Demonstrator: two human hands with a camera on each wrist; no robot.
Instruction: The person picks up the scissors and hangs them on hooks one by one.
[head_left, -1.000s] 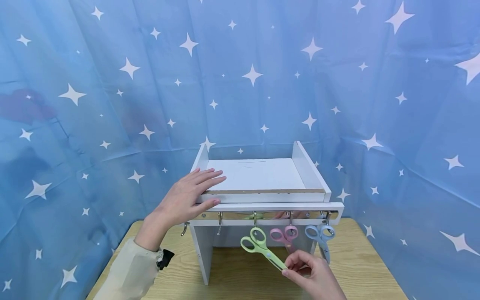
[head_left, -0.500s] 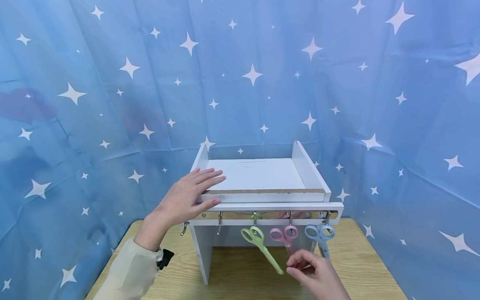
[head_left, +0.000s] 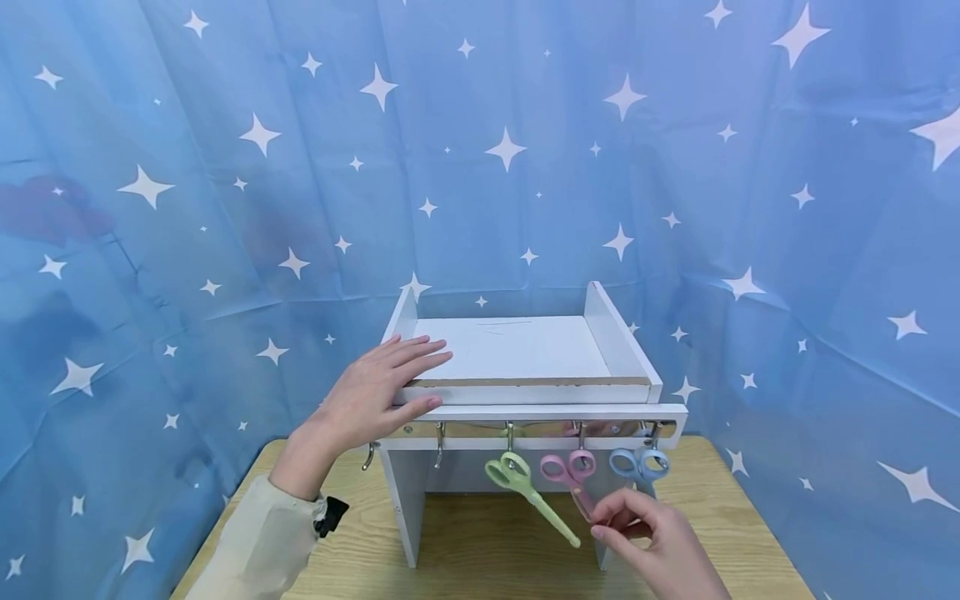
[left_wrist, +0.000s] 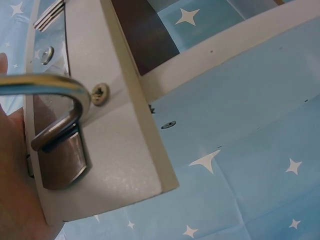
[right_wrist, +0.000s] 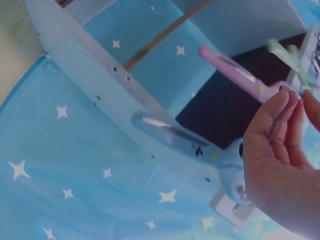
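Observation:
My left hand [head_left: 367, 400] rests on the front left corner of a white wooden shelf [head_left: 510, 397], fingers spread and straight. Three pairs of scissors hang by their handles from metal hooks on its front rail: green scissors [head_left: 536, 500], pink scissors [head_left: 572, 473] and blue scissors [head_left: 639, 463]. The green pair hangs aslant, its tip pointing down to the right. Close to the tips of the green and pink scissors is my right hand [head_left: 656, 546], fingers loosely bent. In the right wrist view, thumb and fingertips [right_wrist: 285, 97] stand slightly apart with nothing visibly between them.
Two hooks on the left of the rail carry nothing, one of them a bare hook [head_left: 440, 446]. The shelf stands on a wooden table [head_left: 720, 517]. Behind hangs a blue curtain [head_left: 480, 208] with white stars. A hook [left_wrist: 60, 107] is close in the left wrist view.
My right hand has let go of the green scissors' blade end and moved to the right. The green scissors have swung a little. My left hand has stayed in place.

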